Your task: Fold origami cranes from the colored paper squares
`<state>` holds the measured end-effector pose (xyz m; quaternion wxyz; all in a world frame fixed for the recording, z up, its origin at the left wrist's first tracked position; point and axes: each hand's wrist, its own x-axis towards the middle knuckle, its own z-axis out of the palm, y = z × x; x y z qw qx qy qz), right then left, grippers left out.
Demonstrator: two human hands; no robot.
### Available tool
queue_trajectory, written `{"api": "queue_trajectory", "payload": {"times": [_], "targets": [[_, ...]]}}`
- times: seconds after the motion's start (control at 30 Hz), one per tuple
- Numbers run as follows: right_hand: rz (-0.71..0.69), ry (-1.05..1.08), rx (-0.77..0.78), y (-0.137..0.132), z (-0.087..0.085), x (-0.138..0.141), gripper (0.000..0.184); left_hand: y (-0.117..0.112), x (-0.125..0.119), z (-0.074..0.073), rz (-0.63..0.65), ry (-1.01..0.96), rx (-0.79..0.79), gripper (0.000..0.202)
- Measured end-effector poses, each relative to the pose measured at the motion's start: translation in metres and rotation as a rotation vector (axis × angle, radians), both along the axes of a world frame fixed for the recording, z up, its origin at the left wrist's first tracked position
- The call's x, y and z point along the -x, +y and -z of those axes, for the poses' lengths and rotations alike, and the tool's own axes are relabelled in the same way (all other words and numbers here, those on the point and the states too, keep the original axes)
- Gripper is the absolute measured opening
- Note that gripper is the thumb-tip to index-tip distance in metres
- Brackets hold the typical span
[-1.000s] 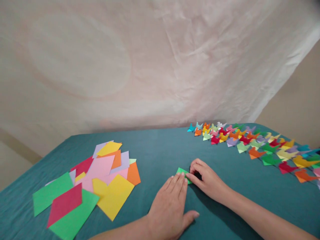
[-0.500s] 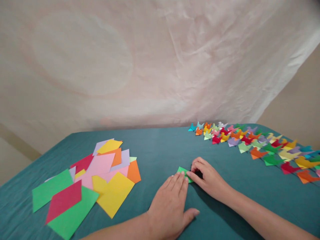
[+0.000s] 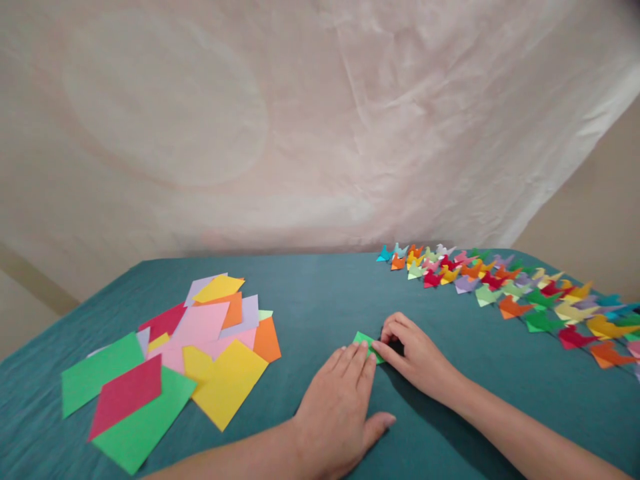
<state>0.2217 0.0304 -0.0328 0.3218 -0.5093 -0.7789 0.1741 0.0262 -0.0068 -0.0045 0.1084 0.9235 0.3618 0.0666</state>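
Observation:
A small folded piece of green paper [image 3: 361, 337] lies on the teal cloth, partly covered by my fingers. My left hand [image 3: 337, 400] rests flat with its fingertips over the paper's near side, the fingers stretched out and the thumb spread to the right. At the paper's right corner, my right hand [image 3: 410, 350] pinches the edge between thumb and curled fingers. How the paper is folded under the fingers is hidden.
Loose paper sheets in several colours, among them a yellow sheet [image 3: 233, 380], overlap on the left of the table [image 3: 315, 287]. Rows of small folded paper birds [image 3: 513, 307] stand on the right. Behind hangs a pale cloth [image 3: 300, 133].
Both hands keep almost the same place on the green paper. The whole view has shifted very slightly; nothing has been let go or picked up.

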Motion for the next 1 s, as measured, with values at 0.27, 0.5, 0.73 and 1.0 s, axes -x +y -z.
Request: {"api": "queue_trajectory", "payload": {"times": [0.27,0.5,0.73,1.0], "targets": [[0.001,-0.014,0.004,0.0003,-0.0006,0.0004,0.015,0.0006,0.0011,-0.0055,-0.007,0.005,0.012,0.062],[0.006,-0.015,-0.001,-0.0004,-0.0018,0.0002,0.014,0.0018,0.0016,-0.0041,0.004,-0.013,-0.009,0.060],[0.017,-0.020,0.005,-0.0009,0.0000,0.0007,0.013,0.0008,0.0019,-0.0020,0.005,-0.005,-0.017,0.061],[0.024,-0.026,-0.008,0.0003,0.0028,-0.0001,0.012,0.0010,0.0027,-0.0042,0.001,0.034,-0.002,0.062]]}}
